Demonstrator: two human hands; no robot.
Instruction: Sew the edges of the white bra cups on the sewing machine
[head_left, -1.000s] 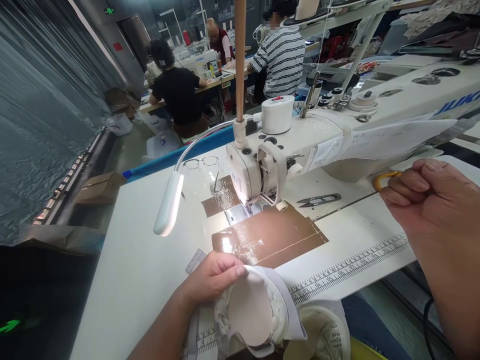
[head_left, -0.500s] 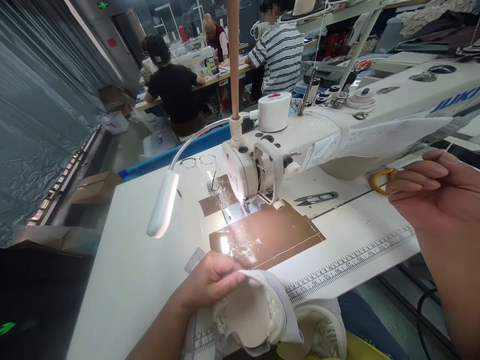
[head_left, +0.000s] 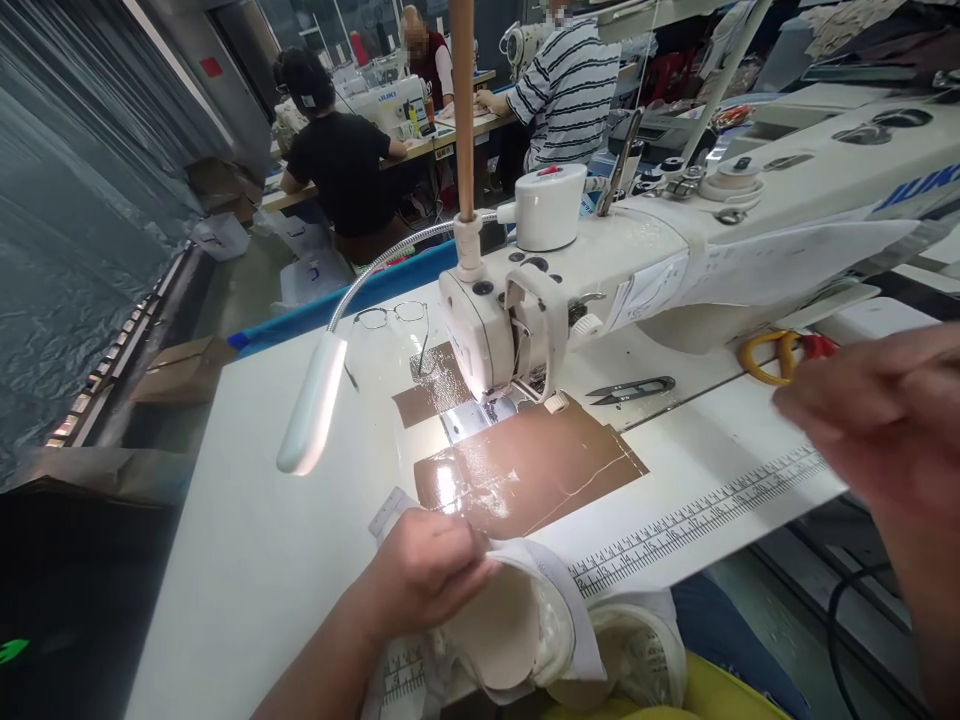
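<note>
Head view showed a cream cupped piece point(head_left: 499, 620) with a pale rim at the near edge of the desk point(head_left: 247, 540), its hollow facing up; the left hand point(head_left: 439, 570) pinched its rim between thumb and fingers; a second cupped piece point(head_left: 649, 650) lay just to its right, above something yellow point(head_left: 720, 690). Out to the right, the right hand point(head_left: 862, 400) hung blurred with its fingers curled, and whether they gripped anything I cannot tell; yellow-handled scissors point(head_left: 786, 352) showed just beside it. Beyond the held piece a glossy brown sheet point(head_left: 525, 460) lay on the desk in front of the white sewing machine point(head_left: 480, 335), a loose pale thread point(head_left: 589, 485) across its right part; dark snips point(head_left: 622, 391) lay to the right of the needle area, and a printed ruler strip point(head_left: 697, 520) ran along the near edge. Left of the machine a lit lamp point(head_left: 313, 405) hung from a bent metal neck; glasses point(head_left: 410, 312) lay behind it; farther back, three people sat at another desk point(head_left: 480, 130).
</note>
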